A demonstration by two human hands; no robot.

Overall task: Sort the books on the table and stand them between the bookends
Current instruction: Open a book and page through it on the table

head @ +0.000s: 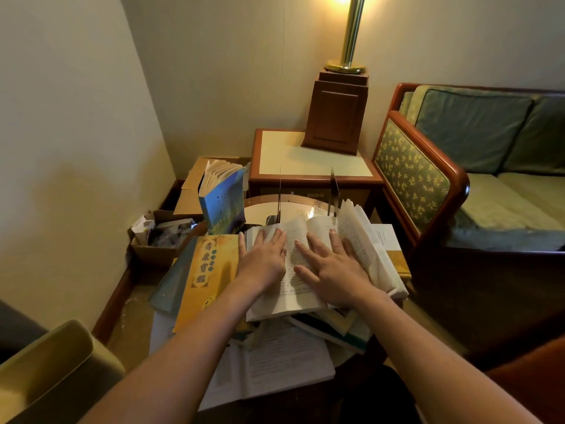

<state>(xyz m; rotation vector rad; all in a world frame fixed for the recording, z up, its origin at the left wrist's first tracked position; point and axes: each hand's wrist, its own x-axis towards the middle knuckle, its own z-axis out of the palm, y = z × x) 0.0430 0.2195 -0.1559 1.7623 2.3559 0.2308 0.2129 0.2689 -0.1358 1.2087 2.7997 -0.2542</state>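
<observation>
An open book (293, 240) lies on top of a pile of books on the round table (266, 206). My left hand (263, 258) rests flat on its left page and my right hand (330, 267) flat on its right page, fingers spread. Pages fan up at the book's right side (360, 237). A yellow book (208, 276) with dark characters lies left of it. A blue book (221, 206) stands upright at the far left of the table. Two thin metal bookends (279, 194) (333, 191) stand behind the open book with nothing between them.
More open books and loose pages (275, 362) lie near me under the pile. A side table (312, 160) with a lamp base (336, 114) stands behind, a sofa (477, 154) on the right, cardboard boxes (159, 237) on the left floor, a chair arm (55, 362) bottom left.
</observation>
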